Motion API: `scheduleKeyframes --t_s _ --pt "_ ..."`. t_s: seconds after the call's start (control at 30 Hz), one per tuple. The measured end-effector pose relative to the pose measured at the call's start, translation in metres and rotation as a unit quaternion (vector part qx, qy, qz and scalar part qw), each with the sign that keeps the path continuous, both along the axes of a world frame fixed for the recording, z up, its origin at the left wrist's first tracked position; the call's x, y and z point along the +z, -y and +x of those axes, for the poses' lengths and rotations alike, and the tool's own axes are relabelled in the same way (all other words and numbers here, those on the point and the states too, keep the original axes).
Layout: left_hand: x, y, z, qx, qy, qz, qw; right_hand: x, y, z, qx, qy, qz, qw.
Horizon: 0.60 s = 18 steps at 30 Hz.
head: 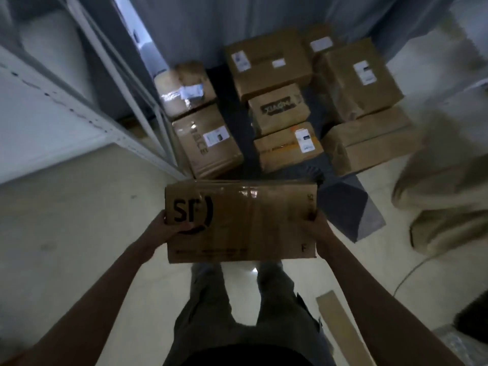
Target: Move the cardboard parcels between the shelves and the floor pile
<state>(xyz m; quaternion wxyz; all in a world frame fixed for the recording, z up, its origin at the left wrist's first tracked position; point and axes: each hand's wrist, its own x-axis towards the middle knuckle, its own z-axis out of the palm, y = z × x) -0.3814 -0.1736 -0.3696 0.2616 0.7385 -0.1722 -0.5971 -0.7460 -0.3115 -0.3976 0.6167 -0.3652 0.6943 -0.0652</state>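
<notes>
Cardboard, brown and taped: a flat parcel (240, 220) printed "SF" is held out in front of the person, above their trousered legs (237, 307) and clear of the pale floor (79, 233). Left hand (169, 228) grips the parcel's left edge, thumb lying over the top face by the black logo, fingers hidden beneath. Right hand (315, 228) grips the right edge the same way, thumb just on the top near the corner, the rest out of sight under the box. Both grips closed on the parcel; parcel sits between them, roughly level, long side across the body. Both forearms bare, reaching forward and inward from the lower corners of the view.

Strip of flat cardboard (340, 328) lies on the floor to the right of the legs.

Just beyond the held parcel, a grey mat (353, 207) carries the floor pile (277, 107): about eight or nine brown parcels, several with white labels. One reads "XIAOMI" (278, 108); another in the left column has large lettering on its side (206, 143). Boxes on the right are stacked two high.

White metal shelving (79, 101) runs along the left, its frame close beside the left column of the pile. Blurred beige shapes (443, 180) at the right edge; cannot tell what they are.
</notes>
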Motion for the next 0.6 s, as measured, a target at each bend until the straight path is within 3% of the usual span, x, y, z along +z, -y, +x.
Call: scheduleKeyframes --t_s 0.2,0.6 --pt "-0.056 -0.026 -0.047 0.048 -0.010 -0.007 0.999 -0.074 0.024 -0.015 0.069 -0.034 0.010 0.997" --pt "-0.255 -0.035 -0.028 0.118 0.061 0.003 0.991 -0.263 0.057 0.015 0.087 0.035 -0.031 0.995"
